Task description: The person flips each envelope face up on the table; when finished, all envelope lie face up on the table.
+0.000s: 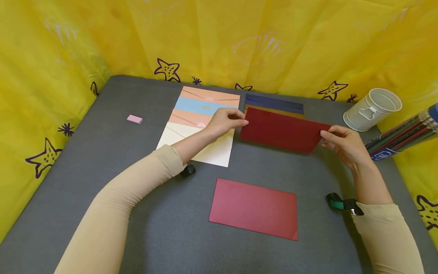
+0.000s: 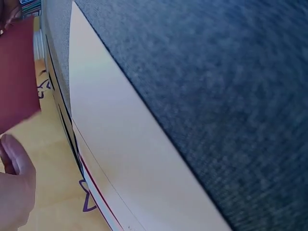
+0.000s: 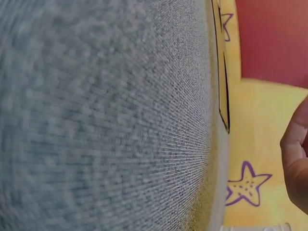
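A dark red envelope (image 1: pixel 284 129) is raised off the table, tilted, between my two hands. My left hand (image 1: pixel 222 123) pinches its left edge near a corner, and the thumb (image 2: pixel 18 156) shows beside the envelope (image 2: pixel 17 72) in the left wrist view. At the opposite end, my right hand (image 1: pixel 347 146) grips the right edge between thumb and fingers. Partly hidden behind the raised envelope lie a navy envelope (image 1: pixel 273 102) and an ochre envelope (image 1: pixel 260 110), overlapping. Nearer me, a second red envelope (image 1: pixel 254 209) lies flat on the grey table.
Left of centre, overlapping envelopes form a column: peach (image 1: pixel 213 95), light blue (image 1: pixel 191 105), another peach (image 1: pixel 184 118) and cream (image 1: pixel 213 154). A pink eraser (image 1: pixel 135 119) lies farther left. At right stand a white metal pot (image 1: pixel 371 110) and a container of pencils (image 1: pixel 407 131).
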{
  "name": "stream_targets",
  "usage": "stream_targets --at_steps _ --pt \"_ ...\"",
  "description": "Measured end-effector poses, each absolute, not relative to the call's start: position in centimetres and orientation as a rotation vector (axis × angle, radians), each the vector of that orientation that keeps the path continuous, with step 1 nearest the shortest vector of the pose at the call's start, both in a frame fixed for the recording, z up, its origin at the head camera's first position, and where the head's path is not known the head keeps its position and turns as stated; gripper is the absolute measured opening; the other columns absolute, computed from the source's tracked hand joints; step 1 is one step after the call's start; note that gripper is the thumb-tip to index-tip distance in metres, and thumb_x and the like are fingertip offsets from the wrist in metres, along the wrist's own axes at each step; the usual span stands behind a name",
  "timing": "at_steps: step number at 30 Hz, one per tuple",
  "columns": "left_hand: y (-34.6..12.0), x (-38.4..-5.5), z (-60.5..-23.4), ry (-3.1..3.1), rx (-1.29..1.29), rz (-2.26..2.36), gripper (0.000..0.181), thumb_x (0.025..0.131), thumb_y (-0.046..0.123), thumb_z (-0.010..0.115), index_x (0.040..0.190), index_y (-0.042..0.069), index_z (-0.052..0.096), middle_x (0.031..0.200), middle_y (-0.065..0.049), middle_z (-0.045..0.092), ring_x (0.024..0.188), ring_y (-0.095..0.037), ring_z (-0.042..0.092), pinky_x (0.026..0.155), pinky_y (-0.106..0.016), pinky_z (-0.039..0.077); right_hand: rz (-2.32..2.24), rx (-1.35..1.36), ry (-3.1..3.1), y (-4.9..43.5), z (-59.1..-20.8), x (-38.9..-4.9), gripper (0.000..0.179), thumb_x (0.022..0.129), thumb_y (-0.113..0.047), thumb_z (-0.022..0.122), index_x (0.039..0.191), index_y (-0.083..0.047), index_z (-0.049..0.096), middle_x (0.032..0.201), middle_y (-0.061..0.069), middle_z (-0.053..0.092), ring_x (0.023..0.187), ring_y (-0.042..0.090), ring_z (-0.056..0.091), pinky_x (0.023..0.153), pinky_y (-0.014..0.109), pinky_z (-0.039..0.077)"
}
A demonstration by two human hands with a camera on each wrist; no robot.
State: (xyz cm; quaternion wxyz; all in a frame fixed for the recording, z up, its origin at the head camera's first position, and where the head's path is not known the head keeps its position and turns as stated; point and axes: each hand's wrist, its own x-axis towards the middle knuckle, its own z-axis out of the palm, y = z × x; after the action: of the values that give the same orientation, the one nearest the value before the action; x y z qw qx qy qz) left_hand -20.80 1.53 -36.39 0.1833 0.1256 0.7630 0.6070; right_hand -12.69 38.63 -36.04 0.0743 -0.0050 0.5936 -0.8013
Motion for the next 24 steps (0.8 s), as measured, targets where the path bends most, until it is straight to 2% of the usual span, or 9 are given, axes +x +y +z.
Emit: stream_targets --at_steps 5,9,12,17,20,24 --pt "1.6 -20.8 -36.3 2.185 0.369 1.767 0.021 0.089 0.017 0.073 0.108 0.008 0.073 0.090 0.000 0.070 0.086 -0.025 0.067 0.091 -0.047 0.055 -2.467 -0.062 1.730 38.8 -36.1 -12.5 0.027 0.095 0.011 0.051 0.090 0.000 0.075 0.078 0.005 0.073 0.064 0.016 0.069 0.064 0.025 0.060" --pt "1.6 -20.7 -36.4 2.113 0.341 1.838 0.020 0.090 0.010 0.070 0.109 0.003 0.072 0.095 -0.009 0.073 0.079 -0.015 0.069 0.092 -0.046 0.058 -2.476 -0.164 1.631 39.0 -36.2 -12.4 0.034 0.098 0.013 0.042 0.099 0.003 0.074 0.087 0.011 0.077 0.073 0.022 0.075 0.070 0.030 0.063" --pt "1.7 -20.7 -36.5 2.096 0.321 1.848 0.019 0.091 0.008 0.069 0.109 0.001 0.072 0.104 -0.016 0.074 0.079 -0.011 0.070 0.092 -0.044 0.058 -2.453 -0.224 1.601 39.2 -36.2 -12.5 0.036 0.099 0.012 0.039 0.107 0.005 0.073 0.098 0.014 0.078 0.082 0.024 0.077 0.075 0.033 0.063" --pt "1.7 -20.8 -36.7 2.085 0.278 1.794 0.020 0.094 0.011 0.065 0.109 0.000 0.073 0.111 -0.020 0.073 0.094 -0.025 0.074 0.092 -0.039 0.059 -2.424 -0.235 1.544 39.4 -36.1 -12.4 0.037 0.102 0.008 0.035 0.110 0.008 0.071 0.108 0.014 0.076 0.086 0.026 0.076 0.079 0.034 0.062" --pt "1.8 -20.9 -36.9 2.067 0.261 1.743 0.022 0.095 0.014 0.064 0.110 0.001 0.073 0.113 -0.019 0.073 0.101 -0.031 0.073 0.092 -0.035 0.059 -2.374 -0.156 1.642 39.4 -36.1 -12.4 0.036 0.102 0.007 0.039 0.107 0.005 0.074 0.106 0.010 0.077 0.083 0.023 0.076 0.077 0.031 0.062" --pt "1.8 -21.0 -37.4 2.096 0.294 1.631 0.022 0.092 0.010 0.067 0.112 0.002 0.071 0.115 -0.017 0.071 0.102 -0.027 0.072 0.090 -0.030 0.059 -2.159 0.062 1.987 39.1 -36.3 -12.7 0.026 0.097 0.003 0.055 0.102 -0.007 0.079 0.099 -0.003 0.078 0.081 0.011 0.074 0.072 0.024 0.061"
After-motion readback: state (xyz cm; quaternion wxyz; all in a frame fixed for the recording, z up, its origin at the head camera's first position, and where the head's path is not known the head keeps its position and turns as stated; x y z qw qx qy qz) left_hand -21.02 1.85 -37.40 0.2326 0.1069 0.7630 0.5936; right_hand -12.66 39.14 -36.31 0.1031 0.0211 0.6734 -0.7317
